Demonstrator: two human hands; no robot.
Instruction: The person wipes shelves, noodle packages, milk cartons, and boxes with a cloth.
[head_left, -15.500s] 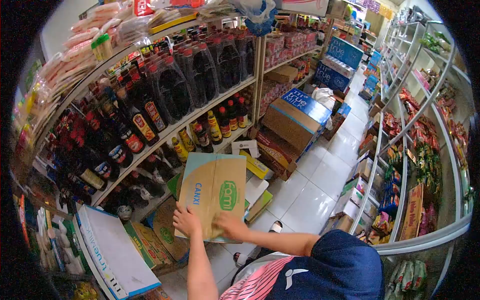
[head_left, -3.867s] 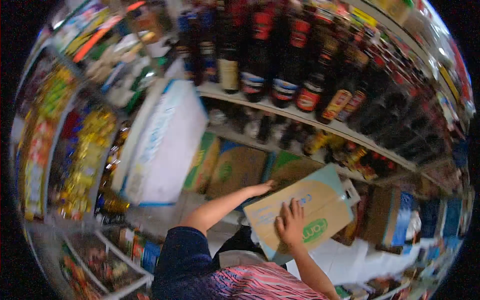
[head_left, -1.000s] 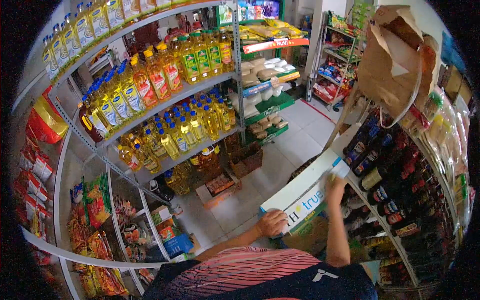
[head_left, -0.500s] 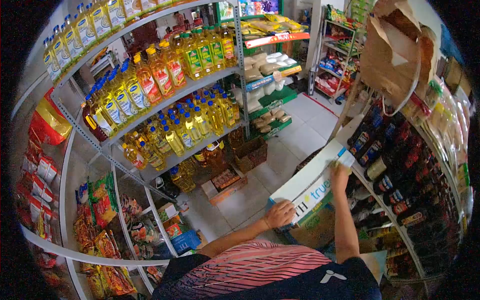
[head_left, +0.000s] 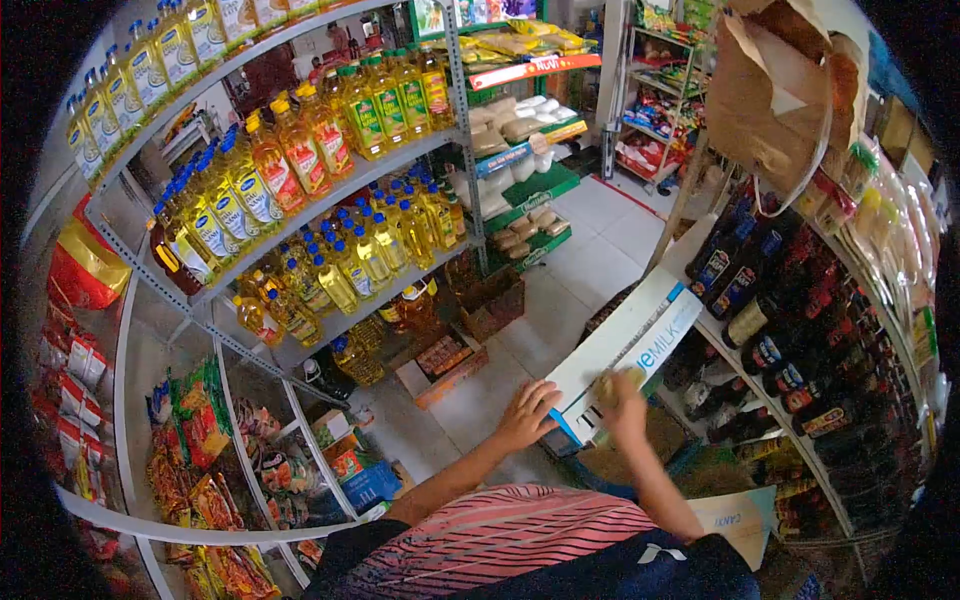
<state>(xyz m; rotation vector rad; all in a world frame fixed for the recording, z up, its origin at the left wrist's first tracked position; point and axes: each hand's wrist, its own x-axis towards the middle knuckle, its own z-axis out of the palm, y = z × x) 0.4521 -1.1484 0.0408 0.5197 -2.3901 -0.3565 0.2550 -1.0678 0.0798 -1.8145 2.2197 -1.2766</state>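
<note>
A long white milk carton (head_left: 625,345) with blue ends and "MILK" lettering on its side lies slantwise in front of me. My left hand (head_left: 528,415) grips its near left corner, fingers bent over the edge. Over the near part of the top and lettered side is my right hand (head_left: 625,405), smeared by motion. Its fingers are closed on a small yellowish-green thing, perhaps a cloth, too blurred to make out. Beneath the carton, a brown cardboard box (head_left: 635,455) shows in part.
Cooking oil bottles (head_left: 345,270) fill the metal shelves at left. Dark bottles (head_left: 755,315) line the rack close on my right. Open cardboard boxes (head_left: 440,360) stand on the tiled floor (head_left: 555,295). A brown paper bag (head_left: 765,110) hangs at upper right.
My right hand has moved from the carton's far part down to its near end, uncovering the "MILK" lettering. My left hand has shifted slightly left and up on the corner. The view has turned slightly.
</note>
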